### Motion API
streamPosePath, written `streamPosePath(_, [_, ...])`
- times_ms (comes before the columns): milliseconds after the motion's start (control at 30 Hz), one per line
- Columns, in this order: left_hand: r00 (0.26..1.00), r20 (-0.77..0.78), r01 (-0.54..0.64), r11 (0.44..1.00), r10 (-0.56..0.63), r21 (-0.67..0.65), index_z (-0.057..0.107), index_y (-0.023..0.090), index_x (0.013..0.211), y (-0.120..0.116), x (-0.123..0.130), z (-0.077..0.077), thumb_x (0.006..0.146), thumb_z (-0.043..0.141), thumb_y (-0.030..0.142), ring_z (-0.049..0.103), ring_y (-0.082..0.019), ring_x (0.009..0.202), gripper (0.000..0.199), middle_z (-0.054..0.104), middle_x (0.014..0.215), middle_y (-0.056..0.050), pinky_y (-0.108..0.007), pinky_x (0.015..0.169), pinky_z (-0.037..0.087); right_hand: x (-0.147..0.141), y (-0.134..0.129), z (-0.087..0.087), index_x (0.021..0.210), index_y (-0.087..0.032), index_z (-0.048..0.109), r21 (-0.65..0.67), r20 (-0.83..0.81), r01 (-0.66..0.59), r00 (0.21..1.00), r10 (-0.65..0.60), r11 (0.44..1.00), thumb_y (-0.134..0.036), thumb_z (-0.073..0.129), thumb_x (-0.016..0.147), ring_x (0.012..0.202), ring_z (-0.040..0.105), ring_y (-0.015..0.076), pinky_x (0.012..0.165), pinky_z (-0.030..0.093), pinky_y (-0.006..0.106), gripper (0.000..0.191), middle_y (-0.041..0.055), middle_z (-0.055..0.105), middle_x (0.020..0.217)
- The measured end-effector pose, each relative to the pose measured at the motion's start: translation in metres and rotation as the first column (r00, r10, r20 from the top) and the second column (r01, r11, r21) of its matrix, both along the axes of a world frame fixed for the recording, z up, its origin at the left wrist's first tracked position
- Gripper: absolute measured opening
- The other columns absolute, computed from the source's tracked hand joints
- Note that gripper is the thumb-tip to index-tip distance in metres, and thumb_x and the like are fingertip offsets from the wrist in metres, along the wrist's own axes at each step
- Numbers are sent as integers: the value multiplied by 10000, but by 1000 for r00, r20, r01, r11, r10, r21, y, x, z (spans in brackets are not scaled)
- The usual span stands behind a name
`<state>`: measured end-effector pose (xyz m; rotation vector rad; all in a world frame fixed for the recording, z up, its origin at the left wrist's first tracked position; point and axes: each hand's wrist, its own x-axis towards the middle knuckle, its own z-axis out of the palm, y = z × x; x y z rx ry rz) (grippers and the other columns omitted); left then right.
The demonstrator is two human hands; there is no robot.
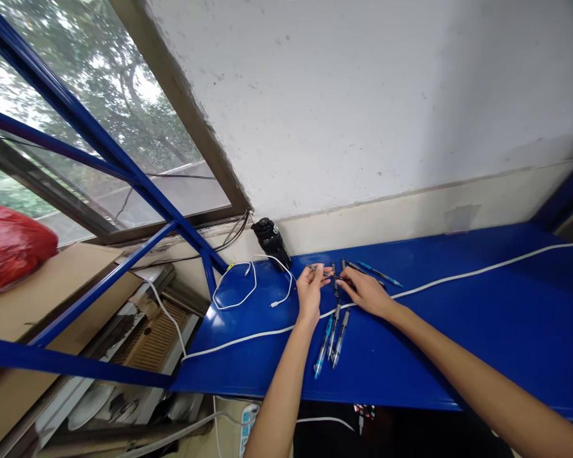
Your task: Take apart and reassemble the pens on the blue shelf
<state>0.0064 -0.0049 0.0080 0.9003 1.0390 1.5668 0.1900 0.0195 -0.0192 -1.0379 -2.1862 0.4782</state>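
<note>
I'm getting daylight from the window [165,130] beyond my left hand [309,294], glare spotting the blue tabletop [386,362] between.

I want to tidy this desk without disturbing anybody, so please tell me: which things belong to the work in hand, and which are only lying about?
Apparently in the work:
slim dark pen-like piece, being held
clear-barrelled pens close by

Apparently just lying about:
black bottle
white plug-ended cable
white cord across the tabletop
red plastic bag

Some workroom or storeroom, I'd say. Blue desk [482,331] beneath the fingers [319,273], scuffed wall [344,108] beyond them, cardboard box [71,267] off to their left.
</note>
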Motion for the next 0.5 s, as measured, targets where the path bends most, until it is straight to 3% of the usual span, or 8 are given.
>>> streamPosePath(500, [995,-99,1,999,2,36,745,167,1042,0,0,-1,895,803,602,778,-234,974,462,809,993,-113,-310,818,587,-1,2,0,1144,-249,618,32,-18,-57,998,57,998,-418,359,1157,966,687,257,877,526,381,310,87,695,1049])
